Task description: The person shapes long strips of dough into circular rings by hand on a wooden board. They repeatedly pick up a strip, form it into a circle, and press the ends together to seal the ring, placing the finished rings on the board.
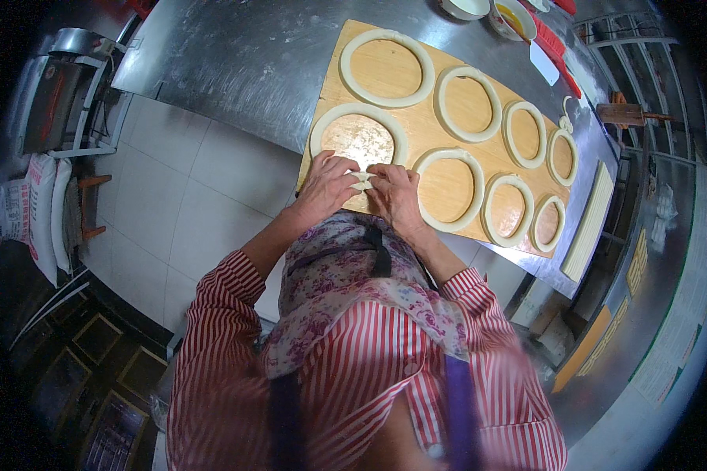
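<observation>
Your left hand (326,187) and right hand (395,195) pinched closed on the pale dough ring (359,118); six more rings crowded the wooden board (424,129) on the steel worktop (251,63).

— What do you see around the work area?

— I see a steel table (243,55) with flour dust on it. On it lies a wooden board (428,129) with other dough rings; the biggest ring (386,67) is at the far left corner, and the smallest ring (548,223) is at the right end. At the far edge stand a white bowl (465,8) and a bowl with yellow liquid (514,19), and near them a white scraper (543,63).

— And beside the table?

— On the left I see white floor tiles (188,196), two white sacks (35,216) and a metal machine (59,94). At the right of the board lies a pale flat strip (591,224).
</observation>
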